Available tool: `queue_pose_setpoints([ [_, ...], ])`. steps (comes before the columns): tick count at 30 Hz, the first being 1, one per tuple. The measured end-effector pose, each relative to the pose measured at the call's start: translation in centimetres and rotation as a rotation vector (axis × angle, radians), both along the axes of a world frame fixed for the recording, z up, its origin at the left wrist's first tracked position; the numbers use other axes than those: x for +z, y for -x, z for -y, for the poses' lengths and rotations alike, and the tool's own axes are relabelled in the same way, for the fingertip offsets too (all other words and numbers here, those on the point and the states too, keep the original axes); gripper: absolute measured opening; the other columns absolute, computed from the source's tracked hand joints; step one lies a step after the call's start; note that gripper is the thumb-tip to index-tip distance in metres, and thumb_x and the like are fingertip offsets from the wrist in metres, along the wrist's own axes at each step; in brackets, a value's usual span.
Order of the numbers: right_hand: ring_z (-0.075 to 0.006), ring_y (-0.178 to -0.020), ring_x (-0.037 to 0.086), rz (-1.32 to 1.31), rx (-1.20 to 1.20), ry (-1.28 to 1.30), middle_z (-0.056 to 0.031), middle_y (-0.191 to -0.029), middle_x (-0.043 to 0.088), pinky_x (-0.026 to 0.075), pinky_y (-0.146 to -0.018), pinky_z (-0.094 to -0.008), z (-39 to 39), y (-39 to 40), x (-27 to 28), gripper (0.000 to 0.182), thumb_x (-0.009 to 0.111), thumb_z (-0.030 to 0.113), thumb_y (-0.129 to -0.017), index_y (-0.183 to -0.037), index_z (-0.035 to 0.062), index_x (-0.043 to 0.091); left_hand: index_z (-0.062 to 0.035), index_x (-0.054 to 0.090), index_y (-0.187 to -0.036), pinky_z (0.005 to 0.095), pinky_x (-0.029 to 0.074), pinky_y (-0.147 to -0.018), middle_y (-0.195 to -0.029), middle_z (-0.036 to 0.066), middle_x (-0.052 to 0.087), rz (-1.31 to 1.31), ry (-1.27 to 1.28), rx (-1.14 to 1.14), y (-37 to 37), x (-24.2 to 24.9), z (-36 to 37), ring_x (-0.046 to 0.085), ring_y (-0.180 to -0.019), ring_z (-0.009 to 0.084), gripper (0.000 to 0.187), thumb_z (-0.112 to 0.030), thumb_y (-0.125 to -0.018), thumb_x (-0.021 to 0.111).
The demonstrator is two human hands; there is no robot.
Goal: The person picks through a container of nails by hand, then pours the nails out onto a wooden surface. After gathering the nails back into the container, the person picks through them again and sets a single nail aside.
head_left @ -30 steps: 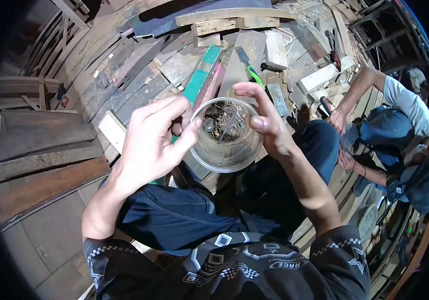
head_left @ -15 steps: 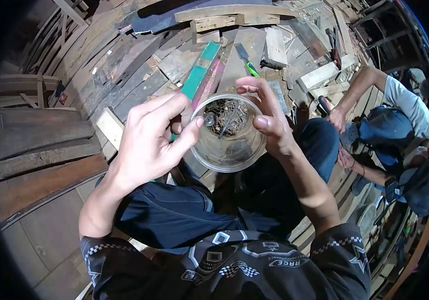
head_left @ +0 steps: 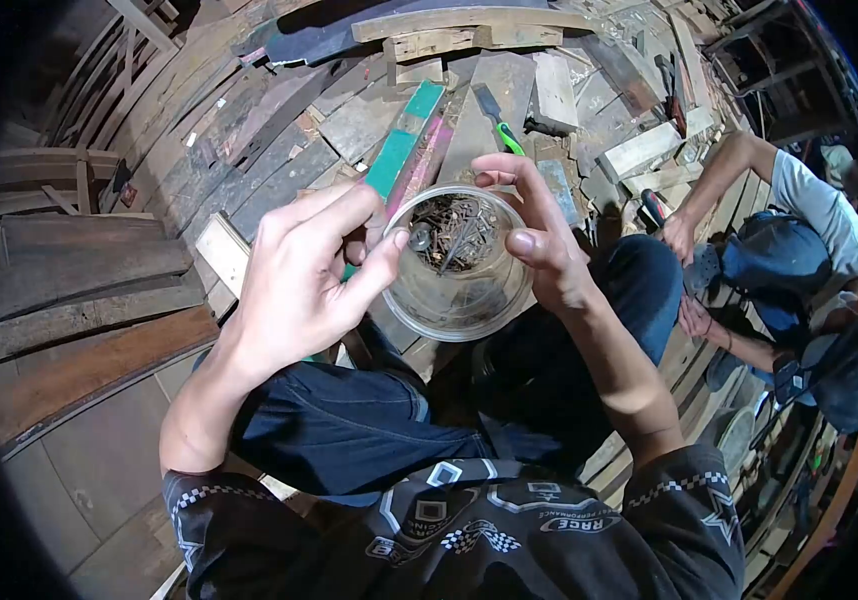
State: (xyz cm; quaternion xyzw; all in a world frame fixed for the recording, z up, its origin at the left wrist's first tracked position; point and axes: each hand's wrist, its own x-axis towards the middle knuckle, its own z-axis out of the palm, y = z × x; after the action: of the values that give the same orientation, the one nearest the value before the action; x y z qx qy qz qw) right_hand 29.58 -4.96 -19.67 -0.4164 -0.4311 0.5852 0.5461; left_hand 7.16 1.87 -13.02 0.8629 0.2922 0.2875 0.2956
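Observation:
A round, clear plastic tub (head_left: pixel 459 318) is held between my two hands above my lap, its open top tilted toward me. Small dark nails (head_left: pixel 461 232), or similar thin metal bits, lie heaped inside it toward the far side. My left hand (head_left: pixel 314 262) grips the left rim, thumb at the edge and fingers curled behind. On the right, my right hand (head_left: pixel 546 245) holds the wall with its thumb and bent index finger by the rim. The other right fingers are mostly hidden.
A green strip (head_left: pixel 401 145) lies beyond the tub, beside a pinkish board (head_left: pixel 427 158). A green-handled chisel (head_left: pixel 498 118) rests farther back among wood blocks (head_left: pixel 639 150). Another person (head_left: pixel 799 240) sits at right, hands near a tool. Stacked planks (head_left: pixel 89 280) stand left.
The surroundings have shifted very slightly in view. Both hands keep the same hold on the tub.

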Motion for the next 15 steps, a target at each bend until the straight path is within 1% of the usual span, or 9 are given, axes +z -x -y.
queue_pose_setpoints([
  [7, -0.0213, -0.113, 0.051, 0.012, 0.016, -0.034, -0.0110, -0.122, 0.041, 0.045, -0.094, -0.0331, -0.03, -0.06, -0.03, 0.073, 0.074, 0.029, -0.076, -0.135, 0.0073, 0.037, 0.0007, 0.053, -0.074, 0.0266, 0.033, -0.049, -0.063, 0.005, 0.047, -0.003, 0.005, -0.005, 0.00, 0.10, 0.10, 0.042, -0.052, 0.0120, 0.016, -0.005, -0.082, 0.066],
  [10, -0.0214, -0.114, 0.051, 0.001, 0.038, -0.026, -0.0112, -0.122, 0.040, 0.045, -0.094, -0.0333, 0.09, -0.12, 0.07, 0.071, 0.073, 0.028, -0.077, -0.135, 0.0073, 0.037, 0.0008, 0.054, -0.081, 0.0287, 0.038, -0.049, -0.064, 0.006, 0.044, -0.039, -0.006, -0.031, 0.29, -0.01, -0.05, 0.045, -0.053, 0.0158, 0.017, -0.009, -0.084, 0.068],
  [15, -0.0212, -0.114, 0.051, -0.012, 0.043, -0.067, -0.0107, -0.122, 0.040, 0.044, -0.095, -0.0332, 0.00, -0.06, -0.11, 0.069, 0.073, 0.026, -0.077, -0.134, 0.0074, 0.038, 0.0004, 0.054, -0.079, 0.0295, 0.038, -0.050, -0.064, 0.007, 0.044, -0.045, 0.023, -0.016, 0.28, 0.21, 0.08, 0.045, -0.053, 0.0170, 0.018, -0.010, -0.084, 0.068],
])
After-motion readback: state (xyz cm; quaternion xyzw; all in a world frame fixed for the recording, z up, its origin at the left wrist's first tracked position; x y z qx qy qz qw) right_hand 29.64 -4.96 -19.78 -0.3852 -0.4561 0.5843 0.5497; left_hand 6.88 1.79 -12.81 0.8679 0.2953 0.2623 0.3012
